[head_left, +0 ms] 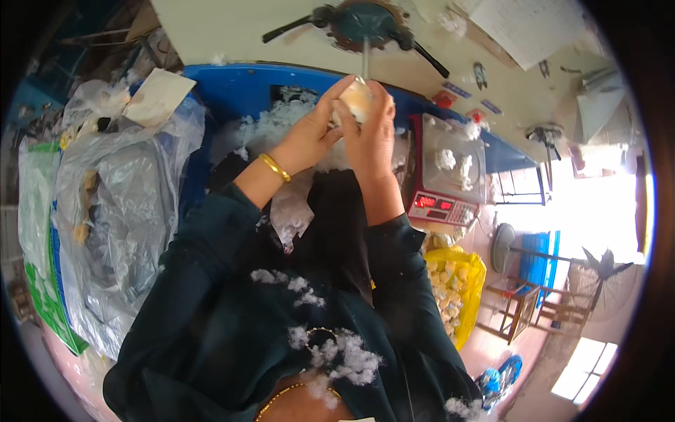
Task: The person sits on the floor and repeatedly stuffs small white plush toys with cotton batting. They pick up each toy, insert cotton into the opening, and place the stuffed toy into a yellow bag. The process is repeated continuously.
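Observation:
Up at the far edge of the blue surface, both my hands are closed round a small cream and tan plush piece. My left hand, with a gold bangle at its wrist, grips it from the left. From the right, my right hand wraps it with the fingers. Just beyond the piece a thin metal tube comes down from a round dark machine fitting; I cannot tell whether the tube enters the piece. Loose white stuffing lies beside and under my hands.
A red digital scale with tufts on its pan stands at right. Below it, a yellow bag holds several tan pieces. Clear plastic bags fill the left side. Small clippers and paper lie on the far table. A fan stands farther right.

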A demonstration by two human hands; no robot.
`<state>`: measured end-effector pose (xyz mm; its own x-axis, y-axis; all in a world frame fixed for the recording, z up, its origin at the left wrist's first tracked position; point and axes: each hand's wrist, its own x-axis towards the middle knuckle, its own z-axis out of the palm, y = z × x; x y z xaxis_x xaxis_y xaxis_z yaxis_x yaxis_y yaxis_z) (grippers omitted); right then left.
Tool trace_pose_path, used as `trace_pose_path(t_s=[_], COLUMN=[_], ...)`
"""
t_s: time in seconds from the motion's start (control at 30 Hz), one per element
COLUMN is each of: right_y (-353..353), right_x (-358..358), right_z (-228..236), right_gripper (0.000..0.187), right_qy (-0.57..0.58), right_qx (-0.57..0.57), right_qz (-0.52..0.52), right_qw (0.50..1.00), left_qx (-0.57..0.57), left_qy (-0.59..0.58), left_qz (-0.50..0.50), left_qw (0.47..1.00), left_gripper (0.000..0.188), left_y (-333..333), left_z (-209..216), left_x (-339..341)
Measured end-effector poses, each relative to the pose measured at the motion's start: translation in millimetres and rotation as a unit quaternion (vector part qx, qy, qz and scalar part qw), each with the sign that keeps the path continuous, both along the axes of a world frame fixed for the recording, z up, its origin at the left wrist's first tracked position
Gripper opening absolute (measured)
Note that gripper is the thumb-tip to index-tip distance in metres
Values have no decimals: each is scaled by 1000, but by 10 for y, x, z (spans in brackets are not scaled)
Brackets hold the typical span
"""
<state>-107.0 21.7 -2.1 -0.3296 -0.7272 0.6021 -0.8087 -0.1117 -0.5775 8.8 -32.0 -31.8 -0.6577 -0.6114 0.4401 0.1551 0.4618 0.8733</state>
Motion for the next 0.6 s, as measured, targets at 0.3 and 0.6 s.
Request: trace_pose_path(t_s=[0.3,0.6], right_y=[384,943], right_x=[66,-329], right_z=[-13,-51], right_gripper=[49,49], right_qy=[35,84], right_qx=[35,140], right_qz=[-13,15], right_qw=[999,987], left_qx=[17,51], left_qy=[-73,-224], left_qz=[251,680], left_qw=[965,696], left_gripper=[30,10], left_y=[-148,-358], left_z=[-232,-1150], left_x=[1475,4854])
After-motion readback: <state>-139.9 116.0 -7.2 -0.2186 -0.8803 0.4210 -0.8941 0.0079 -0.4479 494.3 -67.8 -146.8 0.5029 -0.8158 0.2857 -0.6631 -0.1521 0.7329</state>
